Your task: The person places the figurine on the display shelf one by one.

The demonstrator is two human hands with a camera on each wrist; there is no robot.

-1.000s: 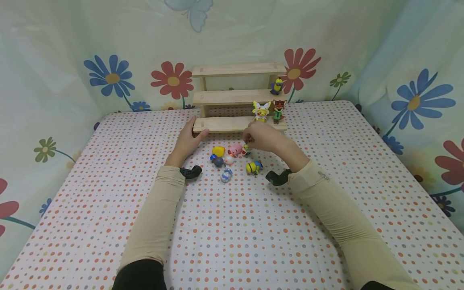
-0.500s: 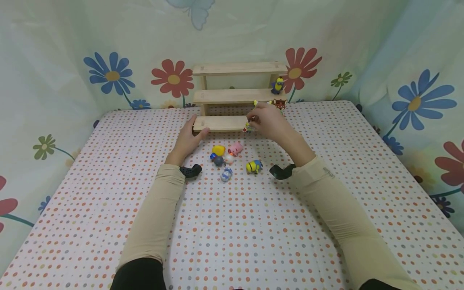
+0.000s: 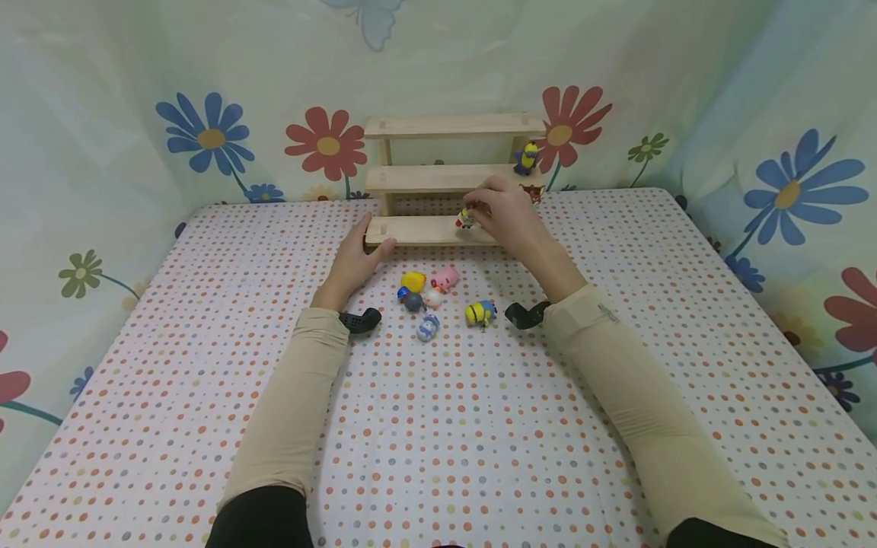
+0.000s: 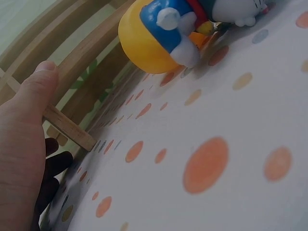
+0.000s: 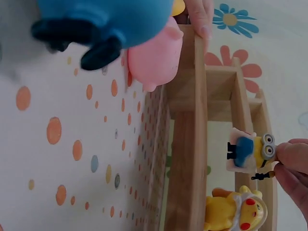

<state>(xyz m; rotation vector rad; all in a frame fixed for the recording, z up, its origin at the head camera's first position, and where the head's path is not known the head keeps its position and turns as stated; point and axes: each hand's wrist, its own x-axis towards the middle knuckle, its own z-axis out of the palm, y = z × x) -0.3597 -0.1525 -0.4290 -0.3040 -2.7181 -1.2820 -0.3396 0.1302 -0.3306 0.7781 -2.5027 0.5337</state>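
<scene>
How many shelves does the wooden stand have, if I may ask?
3: the top shelf, the middle shelf and the bottom shelf, whose left end the left hand grips. The right hand, pinching a toy figure, partly hides the lower two. No others show.

I read this as a small staged booth: flowered cloth [image 3: 466, 68] hangs behind and along both sides of a dotted table [image 3: 425, 441], which carries a shelf [image 3: 425, 179] and toys [image 3: 445, 278]. From here I cannot tell whether a home or a studio surrounds it.

Matt wooden shelf [image 3: 414, 230] (grained), smooth plastic figurine [image 5: 246, 150]
</scene>
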